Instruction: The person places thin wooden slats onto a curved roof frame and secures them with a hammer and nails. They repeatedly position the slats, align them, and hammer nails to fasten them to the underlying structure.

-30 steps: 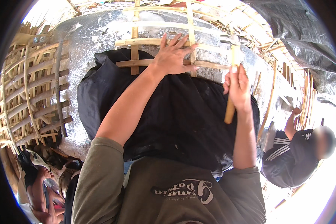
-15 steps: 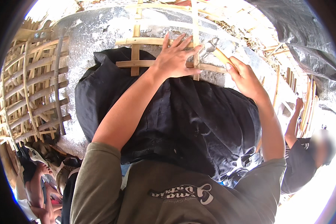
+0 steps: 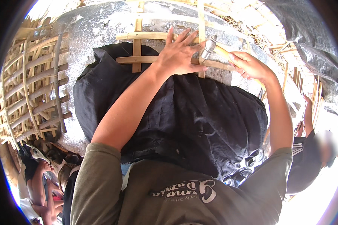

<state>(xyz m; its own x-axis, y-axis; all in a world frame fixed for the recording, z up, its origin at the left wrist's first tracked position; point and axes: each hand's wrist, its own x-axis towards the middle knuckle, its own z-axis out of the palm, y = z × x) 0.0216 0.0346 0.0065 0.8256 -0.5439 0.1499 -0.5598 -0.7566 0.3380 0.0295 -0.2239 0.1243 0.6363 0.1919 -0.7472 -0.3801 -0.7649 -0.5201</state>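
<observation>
Bamboo lattice frame [image 3: 33, 93] stands at far left, strips woven in a curved grid. Below it, at lower left, another person [image 3: 37, 183] sits, only partly in view. Silver foil-like sheet [image 3: 97, 26] covers a rounded form at top centre, with black cloth [image 3: 184, 123] draped over its lower part. Bamboo strips [image 3: 139, 47] cross on the sheet, two horizontal, several vertical. Left hand [image 3: 178, 54] rests flat on the strips where they cross, fingers spread apart, thumb pointing right, holding nothing. Just right of it, hammer [image 3: 209, 47] with metal head and wooden handle sits head-down at the vertical strip, just beside the left fingertips. Right hand [image 3: 248, 65] is wrapped on the hammer handle, fingers closed around it. Wearer's olive shirt fills the bottom. At far right another person in dark top [image 3: 308, 157] raises an arm toward more bamboo sticks.
</observation>
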